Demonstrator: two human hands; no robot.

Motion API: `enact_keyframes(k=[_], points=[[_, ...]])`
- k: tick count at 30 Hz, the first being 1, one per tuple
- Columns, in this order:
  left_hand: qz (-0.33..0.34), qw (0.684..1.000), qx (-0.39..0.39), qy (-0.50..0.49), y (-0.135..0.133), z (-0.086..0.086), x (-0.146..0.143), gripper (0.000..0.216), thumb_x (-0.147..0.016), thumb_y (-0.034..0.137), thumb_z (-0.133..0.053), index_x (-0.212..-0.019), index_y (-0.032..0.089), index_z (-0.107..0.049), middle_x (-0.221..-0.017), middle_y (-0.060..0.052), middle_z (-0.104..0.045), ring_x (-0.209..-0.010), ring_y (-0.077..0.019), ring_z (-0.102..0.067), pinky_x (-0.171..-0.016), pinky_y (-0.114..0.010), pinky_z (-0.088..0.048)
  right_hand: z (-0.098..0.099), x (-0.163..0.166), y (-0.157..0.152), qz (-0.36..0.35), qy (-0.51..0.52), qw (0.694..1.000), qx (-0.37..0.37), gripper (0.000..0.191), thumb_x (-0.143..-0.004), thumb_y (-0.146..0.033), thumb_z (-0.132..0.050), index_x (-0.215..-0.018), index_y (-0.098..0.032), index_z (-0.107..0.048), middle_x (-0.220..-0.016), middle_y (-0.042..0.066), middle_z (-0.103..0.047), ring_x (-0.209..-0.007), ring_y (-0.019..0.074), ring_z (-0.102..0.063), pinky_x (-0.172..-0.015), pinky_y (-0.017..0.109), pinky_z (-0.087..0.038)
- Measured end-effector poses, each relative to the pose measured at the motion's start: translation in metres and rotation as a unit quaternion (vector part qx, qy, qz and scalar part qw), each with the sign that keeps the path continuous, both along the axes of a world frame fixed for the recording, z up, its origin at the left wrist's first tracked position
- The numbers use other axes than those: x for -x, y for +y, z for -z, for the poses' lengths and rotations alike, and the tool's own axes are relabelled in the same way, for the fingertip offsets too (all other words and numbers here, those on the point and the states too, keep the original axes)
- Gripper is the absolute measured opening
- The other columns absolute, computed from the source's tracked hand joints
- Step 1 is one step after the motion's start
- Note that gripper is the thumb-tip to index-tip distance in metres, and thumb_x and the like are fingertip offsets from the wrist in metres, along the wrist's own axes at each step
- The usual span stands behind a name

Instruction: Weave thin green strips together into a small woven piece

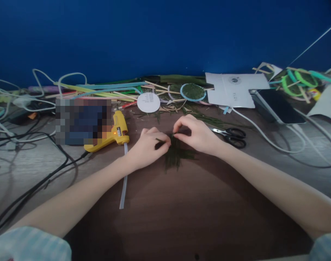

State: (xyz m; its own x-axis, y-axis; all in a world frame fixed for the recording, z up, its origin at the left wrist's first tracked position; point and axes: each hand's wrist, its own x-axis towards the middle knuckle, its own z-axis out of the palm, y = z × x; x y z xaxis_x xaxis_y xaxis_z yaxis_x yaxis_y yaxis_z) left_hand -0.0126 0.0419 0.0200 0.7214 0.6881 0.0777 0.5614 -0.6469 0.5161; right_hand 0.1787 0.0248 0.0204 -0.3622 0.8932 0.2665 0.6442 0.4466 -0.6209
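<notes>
Over the middle of the table, my left hand (147,149) is closed in a pinch on thin dark green leaf strips (173,158). My right hand (196,135) pinches the upper part of the same strips with thumb and forefinger, close beside the left fingertips. The strips hang or lie below my fingers; their exact ends are blurred. A yellow hot glue gun (120,127) lies left of my left hand, its small orange light lit. From it a clear glue stick (123,192) stretches toward me, passing under my left forearm. Black-handled scissors (235,137) rest just beyond my right wrist.
A phone (281,106) leans at the right, with white cables around it. Behind my hands lie a white card sheet (233,90), a white disc (148,102), a blue-rimmed green round (193,92) and several coloured sticks. Black cables (45,177) cross the left side.
</notes>
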Motion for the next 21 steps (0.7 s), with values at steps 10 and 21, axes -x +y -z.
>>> enact_keyframes(k=[10,21], points=[[0.006,1.000,0.003,-0.008,0.001,0.000,0.001,0.019,-0.082,0.023,-0.044,-0.072,0.019,-0.059,-0.081,0.002,-0.067,-0.085,-0.0175,-0.053,-0.082,-0.034,-0.030,-0.005,-0.003,-0.002,-0.018,0.058,0.998,0.019,0.006,-0.073,-0.018,-0.058,-0.074,-0.019,-0.052,-0.076,0.001,-0.058,-0.073,0.0149,-0.051,-0.067,0.029,-0.038],[0.008,1.000,0.000,-0.002,0.002,-0.001,-0.001,0.020,-0.083,0.022,-0.043,-0.070,0.018,-0.057,-0.070,0.001,-0.061,-0.081,-0.0173,-0.052,-0.078,-0.034,-0.030,-0.011,-0.002,-0.006,-0.088,0.126,0.978,0.139,0.004,-0.073,-0.018,-0.059,-0.075,-0.017,-0.056,-0.075,0.001,-0.061,-0.067,0.0119,-0.055,-0.062,0.026,-0.044]])
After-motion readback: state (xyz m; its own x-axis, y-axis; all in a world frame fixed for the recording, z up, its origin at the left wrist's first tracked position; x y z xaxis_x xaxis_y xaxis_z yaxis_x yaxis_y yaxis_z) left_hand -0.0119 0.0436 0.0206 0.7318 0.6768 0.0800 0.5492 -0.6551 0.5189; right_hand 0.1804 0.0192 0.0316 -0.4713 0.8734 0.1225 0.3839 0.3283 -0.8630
